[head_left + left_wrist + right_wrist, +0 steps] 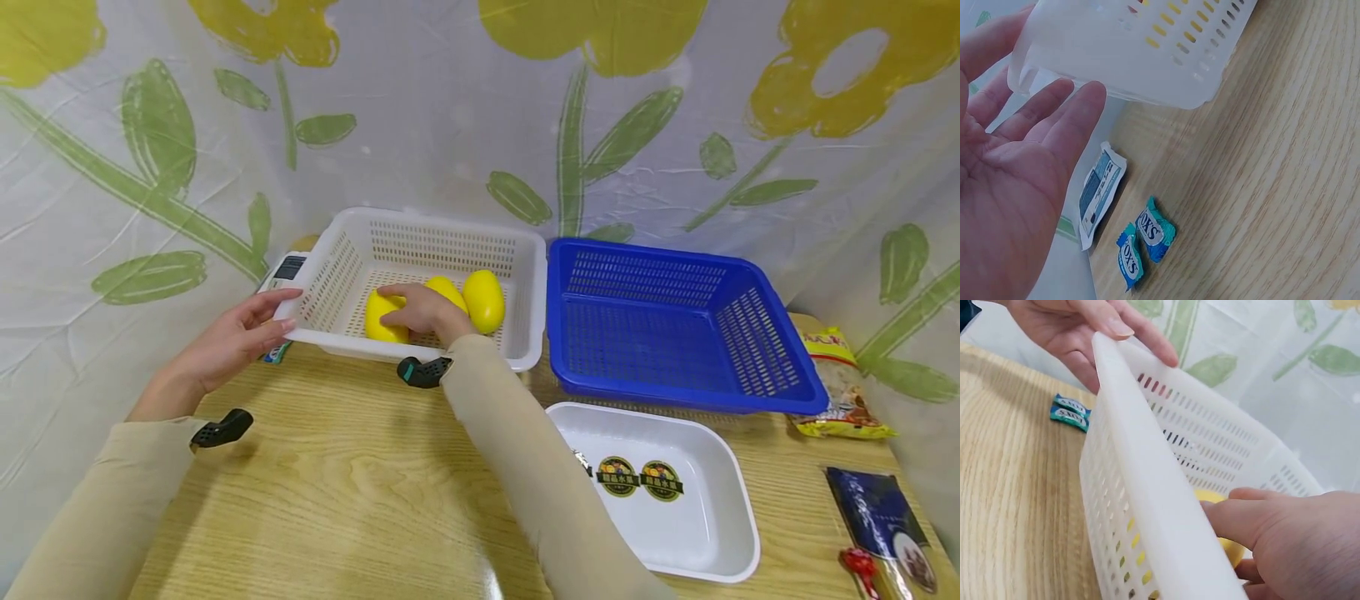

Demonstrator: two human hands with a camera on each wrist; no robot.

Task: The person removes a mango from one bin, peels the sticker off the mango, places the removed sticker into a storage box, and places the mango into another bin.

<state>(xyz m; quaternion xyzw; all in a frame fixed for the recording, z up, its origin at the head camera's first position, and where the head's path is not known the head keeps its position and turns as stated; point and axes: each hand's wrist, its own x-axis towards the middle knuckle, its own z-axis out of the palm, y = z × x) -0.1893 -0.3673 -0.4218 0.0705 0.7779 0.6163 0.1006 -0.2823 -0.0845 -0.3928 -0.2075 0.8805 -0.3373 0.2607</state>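
A white slotted plastic basket [442, 218] stands at the back of the table with three smooth yellow oval fruits inside. My left hand [228, 342] holds the basket's front left corner, its thumb and a finger over the rim in the right wrist view. Inside the basket, my right hand [423, 310] grips the leftmost yellow fruit [381, 321], fingers and thumb spread round it. Close to its right lie a second fruit [447, 290], partly behind this hand, and a third fruit [484, 302]. The right wrist view shows the gripped fruit [1213, 496] mostly hidden by the hand.
A blue slotted basket [637, 310] adjoins the white one on the right. In front is a white tray [720, 500] with round stickers, partly under my right forearm. Far right are a yellow food bag [843, 387] and a dark packet [877, 508]. Small candies [1155, 230] lie below my left hand.
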